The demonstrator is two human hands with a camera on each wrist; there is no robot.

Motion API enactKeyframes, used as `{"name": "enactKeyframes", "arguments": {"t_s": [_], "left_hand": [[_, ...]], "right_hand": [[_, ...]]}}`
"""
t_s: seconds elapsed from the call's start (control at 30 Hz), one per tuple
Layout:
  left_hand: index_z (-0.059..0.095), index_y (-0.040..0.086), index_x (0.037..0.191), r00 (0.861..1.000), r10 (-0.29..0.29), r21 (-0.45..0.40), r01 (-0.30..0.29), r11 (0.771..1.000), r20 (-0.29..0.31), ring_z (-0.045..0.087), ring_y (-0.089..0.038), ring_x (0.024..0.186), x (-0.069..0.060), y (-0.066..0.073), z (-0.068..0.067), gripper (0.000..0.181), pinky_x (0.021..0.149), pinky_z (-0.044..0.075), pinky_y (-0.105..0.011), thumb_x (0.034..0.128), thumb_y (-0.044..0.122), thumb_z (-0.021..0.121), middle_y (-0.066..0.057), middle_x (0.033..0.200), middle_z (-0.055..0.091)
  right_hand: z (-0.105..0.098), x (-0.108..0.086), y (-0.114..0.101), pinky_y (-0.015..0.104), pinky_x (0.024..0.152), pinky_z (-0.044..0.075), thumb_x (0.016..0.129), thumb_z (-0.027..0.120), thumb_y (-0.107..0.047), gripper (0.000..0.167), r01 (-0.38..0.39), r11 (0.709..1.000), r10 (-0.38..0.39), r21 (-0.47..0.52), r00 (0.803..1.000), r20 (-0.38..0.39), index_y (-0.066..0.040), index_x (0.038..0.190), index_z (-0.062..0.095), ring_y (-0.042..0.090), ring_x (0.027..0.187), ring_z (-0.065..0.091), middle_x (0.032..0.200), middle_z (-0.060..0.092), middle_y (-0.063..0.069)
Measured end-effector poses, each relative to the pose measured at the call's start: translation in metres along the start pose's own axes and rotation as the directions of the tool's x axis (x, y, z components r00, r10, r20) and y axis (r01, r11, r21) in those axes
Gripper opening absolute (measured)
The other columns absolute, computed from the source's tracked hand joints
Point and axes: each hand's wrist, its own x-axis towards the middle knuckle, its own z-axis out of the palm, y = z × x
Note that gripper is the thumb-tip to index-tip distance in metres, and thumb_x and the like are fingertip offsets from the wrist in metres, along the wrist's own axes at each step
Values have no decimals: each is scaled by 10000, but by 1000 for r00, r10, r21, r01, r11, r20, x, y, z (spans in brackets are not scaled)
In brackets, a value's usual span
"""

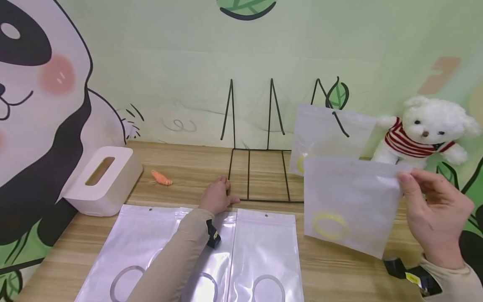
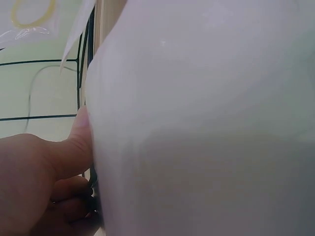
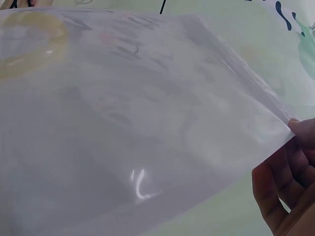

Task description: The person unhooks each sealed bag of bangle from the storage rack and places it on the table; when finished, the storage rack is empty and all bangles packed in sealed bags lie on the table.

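A black wire rack (image 1: 248, 176) with upright prongs stands against the wall. My left hand (image 1: 216, 195) grips its front left corner; in the left wrist view that hand (image 2: 44, 172) has its thumb beside the dark wire. One white bag (image 1: 332, 130) with a yellow ring inside hangs at the rack's right prong. My right hand (image 1: 437, 209) pinches the upper right corner of another white bag (image 1: 351, 201), held up in front of the rack, a yellow ring (image 1: 331, 226) showing low in it. The right wrist view shows this bag (image 3: 162, 123) spread out from the fingers.
Several white bags with rings (image 1: 266, 251) lie flat along the table's front. A white tissue box (image 1: 109, 180) and a small orange object (image 1: 161, 178) are at the left. A white teddy bear (image 1: 419, 134) in a striped shirt sits at the back right.
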Motion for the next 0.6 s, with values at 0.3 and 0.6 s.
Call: {"name": "enactKeyframes", "arguments": {"t_s": [0.3,0.6], "left_hand": [[596,-18,1241,1000,-9,-7,9,1000,8,419,-448,1301,0,1,0,624,1093,341,-496,817,418,736,-217,1491,382],[570,-32,1292,1000,-7,-17,7,1000,10,410,-443,1310,1,0,0,673,1107,323,-485,818,417,736,-223,1490,380]], "right_hand": [[-1,-3,-2,40,604,399,846,678,98,133,-9,1000,9,-13,1000,18,209,913,647,-72,623,519,836,625,-228],[0,-4,4,49,596,398,841,689,91,123,-41,999,42,-31,999,33,184,918,662,-61,620,519,820,618,-235]]}}
